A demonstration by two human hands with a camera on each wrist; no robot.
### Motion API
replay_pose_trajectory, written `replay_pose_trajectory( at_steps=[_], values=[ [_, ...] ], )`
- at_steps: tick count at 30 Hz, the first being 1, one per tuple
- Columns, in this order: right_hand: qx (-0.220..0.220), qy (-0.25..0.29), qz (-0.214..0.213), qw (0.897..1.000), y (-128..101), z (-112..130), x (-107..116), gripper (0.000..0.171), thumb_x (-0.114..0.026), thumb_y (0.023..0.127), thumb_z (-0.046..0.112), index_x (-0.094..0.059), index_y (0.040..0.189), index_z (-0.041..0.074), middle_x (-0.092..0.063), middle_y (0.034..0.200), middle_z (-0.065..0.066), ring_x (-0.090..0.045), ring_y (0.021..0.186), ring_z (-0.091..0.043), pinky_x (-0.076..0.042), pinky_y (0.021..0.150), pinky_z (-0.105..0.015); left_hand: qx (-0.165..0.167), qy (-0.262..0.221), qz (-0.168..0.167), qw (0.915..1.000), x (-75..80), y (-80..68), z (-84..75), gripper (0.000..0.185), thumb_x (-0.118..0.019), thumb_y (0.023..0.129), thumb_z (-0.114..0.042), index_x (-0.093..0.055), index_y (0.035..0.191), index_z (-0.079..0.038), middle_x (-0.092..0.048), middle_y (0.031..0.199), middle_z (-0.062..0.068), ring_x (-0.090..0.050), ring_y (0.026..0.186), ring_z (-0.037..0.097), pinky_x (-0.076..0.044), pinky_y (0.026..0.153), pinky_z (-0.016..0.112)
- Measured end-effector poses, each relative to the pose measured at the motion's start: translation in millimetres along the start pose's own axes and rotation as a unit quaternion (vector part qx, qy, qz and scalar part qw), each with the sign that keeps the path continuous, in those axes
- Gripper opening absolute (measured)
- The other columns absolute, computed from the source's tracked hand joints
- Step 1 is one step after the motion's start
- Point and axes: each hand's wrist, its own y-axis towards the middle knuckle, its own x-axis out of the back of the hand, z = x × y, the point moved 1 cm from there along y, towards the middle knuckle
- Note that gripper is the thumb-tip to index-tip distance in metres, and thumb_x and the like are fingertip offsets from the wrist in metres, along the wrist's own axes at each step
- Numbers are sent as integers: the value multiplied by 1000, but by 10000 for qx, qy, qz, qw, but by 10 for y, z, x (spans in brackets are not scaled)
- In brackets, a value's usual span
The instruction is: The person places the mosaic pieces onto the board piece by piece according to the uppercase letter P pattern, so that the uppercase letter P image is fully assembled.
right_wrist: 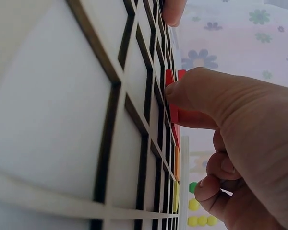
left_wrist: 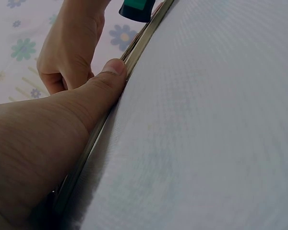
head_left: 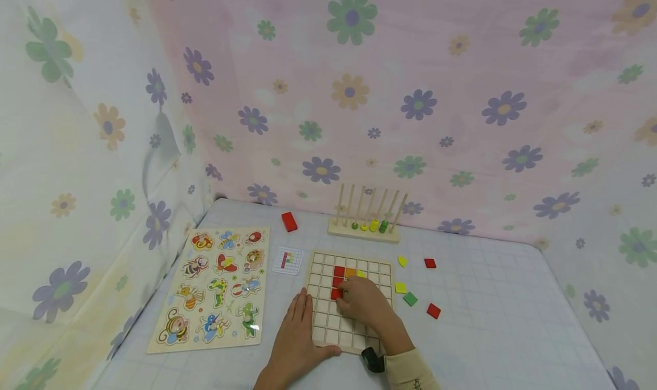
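A wooden grid board lies flat in the middle of the table. My left hand rests along its left edge, fingers straight and the thumb against the front edge. My right hand is over the board, thumb and forefinger pinching a red square tile at the grid. Red tiles stand in a column in the cells, beside an orange tile and a yellow tile. The right hand partly hides the cells below them.
Loose yellow, green and red tiles lie right of the board. A pattern card and an insect puzzle are left. Behind stand a red block and a peg stand with beads.
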Motion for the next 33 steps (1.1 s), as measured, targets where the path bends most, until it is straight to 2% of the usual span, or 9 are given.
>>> replay_pose_trajectory(
  at_steps=[4, 9, 18, 22, 29, 33],
  values=[
    [-89, -26, 60, 9999, -2, 40, 30, 19, -77, 87, 23, -79, 100, 10, -69, 84, 2, -57, 72, -11, -56, 71, -31, 68, 17, 96, 9999, 10, 14, -1, 134, -73, 66, -83, -30, 157, 5, -19, 170, 19, -25, 155, 39, -35, 123, 51],
    [-185, 240, 67, 9995, 6, 64, 10, 14, -78, 88, 21, -82, 98, 12, -69, 81, 3, -49, 68, -7, -53, 67, -26, 75, 13, 80, 9999, 17, 11, 0, 133, -73, 66, -82, -31, 157, 4, -19, 170, 18, -24, 155, 39, -35, 123, 51],
    [-275, 615, -11, 9977, 18, 65, -25, 10, -81, 87, 21, -83, 93, 14, -74, 83, 5, -55, 71, -4, -53, 68, -25, -36, -83, -42, 10000, 3, -2, -2, 134, -71, 65, -85, -33, 155, 6, -22, 169, 21, -28, 153, 42, -37, 120, 53],
    [-279, 660, -73, 9974, 26, 59, -24, 9, -82, 87, 21, -84, 91, 14, -75, 83, 5, -57, 71, -3, -53, 67, -25, 18, -28, -8, 10000, 7, 2, -1, 134, -73, 65, -83, -33, 156, 5, -21, 169, 20, -27, 154, 40, -37, 121, 52],
    [-384, 785, -22, 9962, 28, 46, -41, 14, -82, 86, 25, -84, 96, 15, -76, 87, 5, -49, 68, -3, -47, 64, -21, 88, -55, 92, 9999, 19, 10, -3, 134, -74, 65, -82, -31, 157, 5, -19, 170, 19, -25, 155, 40, -35, 122, 51],
    [-409, 885, -58, 9952, 13, 33, -26, 19, -81, 87, 27, -83, 102, 15, -77, 94, 3, -61, 76, -8, -55, 73, -28, 87, -90, 87, 9999, 13, 2, -5, 134, -74, 64, -82, -31, 157, 5, -20, 170, 19, -25, 155, 40, -36, 122, 52]
  ],
)
